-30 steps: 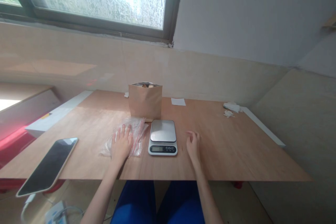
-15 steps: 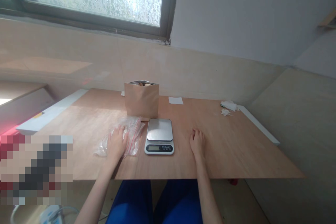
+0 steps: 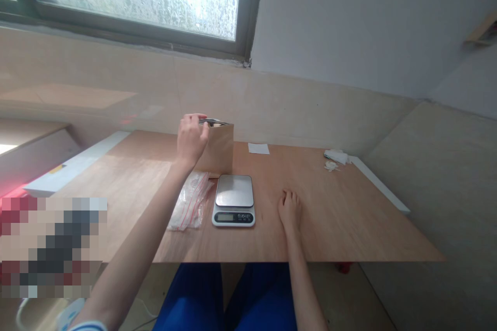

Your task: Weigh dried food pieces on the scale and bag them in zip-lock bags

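Up from the clear plastic bags [image 3: 192, 201] went the left hand [image 3: 193, 138], to the paper bag's [image 3: 219, 151] top left corner, so handling seemed to have shifted to the paper bag. Fingers curled over its rim; whether they pinched it could not be told. Below that grip lay the plastic bags, partly behind the forearm [image 3: 155, 225]; below and right sat the scale [image 3: 233, 194]. Farther right, the right hand [image 3: 290, 209] rested half-curled, nothing visible in it, its underside hidden. Lower left, a pixelated patch [image 3: 54, 247] masked everything.
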### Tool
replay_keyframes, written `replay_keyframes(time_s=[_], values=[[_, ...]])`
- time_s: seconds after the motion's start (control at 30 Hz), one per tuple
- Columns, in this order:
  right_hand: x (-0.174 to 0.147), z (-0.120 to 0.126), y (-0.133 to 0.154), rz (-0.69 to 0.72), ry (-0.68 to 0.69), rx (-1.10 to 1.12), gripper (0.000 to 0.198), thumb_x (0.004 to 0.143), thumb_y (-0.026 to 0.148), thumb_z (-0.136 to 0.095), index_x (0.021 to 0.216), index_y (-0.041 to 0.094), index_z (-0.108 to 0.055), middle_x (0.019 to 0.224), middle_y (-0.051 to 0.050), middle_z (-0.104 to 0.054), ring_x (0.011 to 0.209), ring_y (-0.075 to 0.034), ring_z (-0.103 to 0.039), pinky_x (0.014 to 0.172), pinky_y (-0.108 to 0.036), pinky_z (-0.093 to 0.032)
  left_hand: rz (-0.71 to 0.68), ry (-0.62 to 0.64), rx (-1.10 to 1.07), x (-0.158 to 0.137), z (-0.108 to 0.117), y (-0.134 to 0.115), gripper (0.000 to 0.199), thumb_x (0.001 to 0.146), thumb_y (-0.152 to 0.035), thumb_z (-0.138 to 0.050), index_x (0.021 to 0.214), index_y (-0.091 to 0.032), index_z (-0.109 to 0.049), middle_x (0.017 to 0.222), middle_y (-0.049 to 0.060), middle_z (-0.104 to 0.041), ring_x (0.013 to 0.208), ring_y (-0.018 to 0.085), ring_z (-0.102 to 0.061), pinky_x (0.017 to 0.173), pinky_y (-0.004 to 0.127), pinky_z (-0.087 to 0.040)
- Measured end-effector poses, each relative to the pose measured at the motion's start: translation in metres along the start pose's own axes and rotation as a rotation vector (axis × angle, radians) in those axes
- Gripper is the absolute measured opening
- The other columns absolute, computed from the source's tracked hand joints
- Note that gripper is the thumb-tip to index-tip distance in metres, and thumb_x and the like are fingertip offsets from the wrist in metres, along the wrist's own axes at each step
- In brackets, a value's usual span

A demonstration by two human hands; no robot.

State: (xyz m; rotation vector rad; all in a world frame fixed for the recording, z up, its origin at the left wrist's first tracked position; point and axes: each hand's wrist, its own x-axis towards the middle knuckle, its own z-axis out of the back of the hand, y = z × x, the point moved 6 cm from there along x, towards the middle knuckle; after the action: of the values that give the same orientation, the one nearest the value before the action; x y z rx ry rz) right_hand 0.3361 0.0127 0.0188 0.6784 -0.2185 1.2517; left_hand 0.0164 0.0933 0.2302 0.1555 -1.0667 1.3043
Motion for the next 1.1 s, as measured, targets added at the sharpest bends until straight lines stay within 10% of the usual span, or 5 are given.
replay_keyframes(time_s=[0.2, 0.4, 0.73, 1.1], values=[[0.000, 0.002, 0.002, 0.013, -0.042, 0.007, 0.032, 0.086, 0.019, -0.030, 0.094, 0.011, -0.060, 0.091, -0.016, -0.061, 0.086, -0.024, -0.053, 0.075, -0.035, -0.037, -0.035, 0.250, 0.201, 0.010, -0.039, 0.003, 0.025, 0.085, -0.023, -0.039, 0.096, -0.014, -0.059, 0.101, 0.014, -0.058, 0.103, 0.028, -0.050, 0.085, 0.037, -0.041], [-0.002, 0.003, 0.023, 0.122, -0.033, 0.045, 0.032, 0.090, 0.022, -0.033, 0.092, 0.013, -0.063, 0.092, -0.014, -0.060, 0.086, -0.024, -0.053, 0.077, -0.036, -0.035, -0.009, 0.167, 0.169, 0.011, -0.033, 0.005, 0.026, 0.087, -0.028, -0.039, 0.100, -0.015, -0.057, 0.093, 0.012, -0.064, 0.094, 0.027, -0.054, 0.084, 0.039, -0.040], [-0.049, 0.029, 0.097, 0.778, 0.287, 0.490, 0.028, 0.087, 0.025, -0.044, 0.101, 0.022, -0.067, 0.097, -0.008, -0.058, 0.084, -0.018, -0.053, 0.075, -0.031, -0.042, -0.066, 0.127, -0.015, 0.017, -0.020, 0.013, 0.018, 0.085, -0.022, -0.044, 0.092, -0.017, -0.060, 0.081, 0.008, -0.066, 0.080, 0.022, -0.058, 0.073, 0.032, -0.043], [-0.053, 0.023, 0.099, 0.744, 0.329, 0.403, 0.028, 0.090, 0.026, -0.044, 0.096, 0.029, -0.071, 0.094, -0.007, -0.052, 0.088, -0.019, -0.047, 0.078, -0.033, -0.037, -0.334, -0.190, -0.185, -0.006, 0.027, -0.028, 0.019, 0.088, -0.032, -0.048, 0.089, -0.022, -0.065, 0.078, 0.001, -0.069, 0.078, 0.014, -0.058, 0.078, 0.028, -0.042]])
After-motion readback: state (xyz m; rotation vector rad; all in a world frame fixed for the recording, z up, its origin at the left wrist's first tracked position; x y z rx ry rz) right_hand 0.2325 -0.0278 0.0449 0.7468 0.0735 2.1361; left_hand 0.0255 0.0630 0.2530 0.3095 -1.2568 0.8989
